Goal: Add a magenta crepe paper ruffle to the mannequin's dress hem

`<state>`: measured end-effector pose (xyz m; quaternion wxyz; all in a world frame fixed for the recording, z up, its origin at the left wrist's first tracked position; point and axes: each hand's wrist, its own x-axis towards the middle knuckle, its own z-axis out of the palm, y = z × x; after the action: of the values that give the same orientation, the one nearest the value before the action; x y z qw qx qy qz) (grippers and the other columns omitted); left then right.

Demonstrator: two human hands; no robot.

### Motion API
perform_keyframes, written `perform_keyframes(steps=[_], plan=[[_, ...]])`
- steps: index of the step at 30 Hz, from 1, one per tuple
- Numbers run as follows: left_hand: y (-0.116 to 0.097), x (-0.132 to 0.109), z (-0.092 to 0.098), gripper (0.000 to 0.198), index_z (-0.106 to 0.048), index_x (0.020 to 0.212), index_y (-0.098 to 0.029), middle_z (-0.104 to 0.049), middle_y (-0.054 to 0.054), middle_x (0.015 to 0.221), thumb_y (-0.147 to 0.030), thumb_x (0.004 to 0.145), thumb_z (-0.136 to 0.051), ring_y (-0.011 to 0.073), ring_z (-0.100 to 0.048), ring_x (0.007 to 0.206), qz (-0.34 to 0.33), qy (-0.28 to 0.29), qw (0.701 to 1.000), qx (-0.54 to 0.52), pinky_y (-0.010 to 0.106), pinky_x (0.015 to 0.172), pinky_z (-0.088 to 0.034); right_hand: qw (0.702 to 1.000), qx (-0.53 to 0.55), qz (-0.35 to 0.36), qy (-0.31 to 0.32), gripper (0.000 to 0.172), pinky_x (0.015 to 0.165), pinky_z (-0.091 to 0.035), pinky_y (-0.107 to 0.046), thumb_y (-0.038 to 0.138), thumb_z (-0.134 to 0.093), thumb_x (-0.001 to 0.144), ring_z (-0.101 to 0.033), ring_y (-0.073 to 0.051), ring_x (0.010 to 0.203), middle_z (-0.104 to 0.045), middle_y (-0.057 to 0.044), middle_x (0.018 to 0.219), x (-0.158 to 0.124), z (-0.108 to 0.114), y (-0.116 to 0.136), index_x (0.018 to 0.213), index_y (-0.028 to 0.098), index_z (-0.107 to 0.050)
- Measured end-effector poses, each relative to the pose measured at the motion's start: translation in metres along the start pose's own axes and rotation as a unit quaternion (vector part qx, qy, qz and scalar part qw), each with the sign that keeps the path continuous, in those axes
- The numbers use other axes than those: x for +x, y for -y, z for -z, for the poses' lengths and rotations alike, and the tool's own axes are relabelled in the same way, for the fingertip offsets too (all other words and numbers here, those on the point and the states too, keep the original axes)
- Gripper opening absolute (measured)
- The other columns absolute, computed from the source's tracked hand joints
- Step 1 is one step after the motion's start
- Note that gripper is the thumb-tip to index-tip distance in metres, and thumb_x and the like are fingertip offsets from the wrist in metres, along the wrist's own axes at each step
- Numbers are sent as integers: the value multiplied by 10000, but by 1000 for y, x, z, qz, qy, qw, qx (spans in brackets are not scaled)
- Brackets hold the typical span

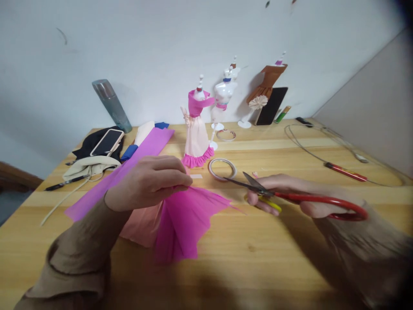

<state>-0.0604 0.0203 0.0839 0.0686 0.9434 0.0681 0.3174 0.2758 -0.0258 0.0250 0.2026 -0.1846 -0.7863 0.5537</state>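
My left hand (151, 183) pinches the gathered top of a magenta crepe paper piece (183, 228), whose folds fan out below and to the right. Peach-coloured paper (142, 226) lies beneath it. On the right, my right hand (290, 187) holds scissors (258, 188) by their red handle, blades parted and pointing left toward the magenta paper, not touching it. A yellow piece (265, 203) shows by its fingers; I cannot tell what it belongs to. Beyond my hands lies a roll of tape (222, 169), with a small pale strip (196, 176) beside it.
A dress form in a pink dress (197, 137) stands behind the tape, with white dress forms (225, 92) and a brown-dressed one (271, 79) farther back. Purple paper (151, 146), a phone (108, 142) and a bottle (112, 105) are left. A corded red-handled tool (346, 172) lies right.
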Motion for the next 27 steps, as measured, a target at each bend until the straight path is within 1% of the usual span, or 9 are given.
perform_keyframes(steps=[1, 3, 7, 11, 18, 20, 22, 24, 27], plan=[[0, 0, -2, 114, -656, 857, -173, -681, 50, 766, -104, 883, -568, 107, -637, 696, 4, 2, 1000, 4, 185, 643, -489, 999, 38, -14, 11, 749, 593, -411, -276, 799, -413, 788, -468, -112, 614, -525, -25, 806, 3, -2, -1, 1124, 146, -562], [1, 1, -5, 111, -658, 844, -163, -681, 51, 753, -98, 877, -573, 108, -638, 687, 20, 7, 1000, -3, 183, 626, -487, 994, 92, -54, 14, 782, 589, -394, -272, 825, -481, 727, -457, -106, 598, -509, -5, 761, 6, -4, -1, 1088, 139, -584], [3, 2, -8, 117, -668, 836, -155, -685, 52, 753, -86, 867, -578, 102, -640, 688, 39, 12, 998, -38, 169, 595, -480, 989, 98, -107, 26, 739, 605, -369, -255, 726, -619, 734, -462, -114, 681, -533, -33, 827, 6, -2, -2, 1142, 111, -593], [3, 2, -7, 129, -675, 845, -162, -693, 56, 758, -97, 877, -568, 108, -646, 703, 35, 15, 998, -41, 185, 624, -499, 991, 87, -99, 29, 648, 619, -369, -242, 632, -639, 790, -456, -103, 696, -532, -28, 839, 5, 3, -5, 1179, 116, -593], [2, 2, -8, 140, -675, 834, -144, -693, 65, 749, -86, 881, -557, 116, -648, 698, 25, 26, 999, -26, 197, 629, -503, 988, 68, -130, 42, 606, 578, -357, -230, 611, -624, 810, -445, -99, 662, -506, -9, 776, 5, 5, -4, 1143, 106, -597], [2, 3, -8, 133, -673, 834, -138, -692, 67, 744, -83, 878, -560, 116, -646, 691, 22, 25, 999, -28, 196, 623, -500, 990, 72, -116, 38, 598, 589, -362, -234, 594, -624, 821, -446, -102, 678, -512, -20, 812, 4, 5, -6, 1169, 109, -591], [1, 2, -8, 139, -673, 840, -144, -693, 64, 746, -86, 883, -554, 113, -645, 690, 23, 28, 999, -29, 194, 624, -497, 992, 74, -97, 32, 586, 607, -369, -241, 580, -627, 826, -445, -99, 692, -532, -45, 898, 4, 5, -7, 1188, 121, -587], [1, 2, -8, 143, -673, 845, -148, -694, 62, 749, -90, 886, -549, 113, -646, 696, 25, 31, 999, -28, 194, 631, -497, 993, 70, -87, 29, 570, 609, -373, -241, 574, -630, 826, -442, -95, 689, -538, -58, 939, 5, 5, -8, 1178, 127, -588], [1, 2, -8, 144, -674, 840, -149, -695, 63, 753, -98, 888, -548, 114, -647, 703, 29, 35, 999, -25, 197, 637, -496, 994, 40, -91, 40, 588, 569, -372, -231, 617, -571, 848, -438, -97, 653, -519, -29, 821, 7, 6, -6, 1150, 113, -577]])
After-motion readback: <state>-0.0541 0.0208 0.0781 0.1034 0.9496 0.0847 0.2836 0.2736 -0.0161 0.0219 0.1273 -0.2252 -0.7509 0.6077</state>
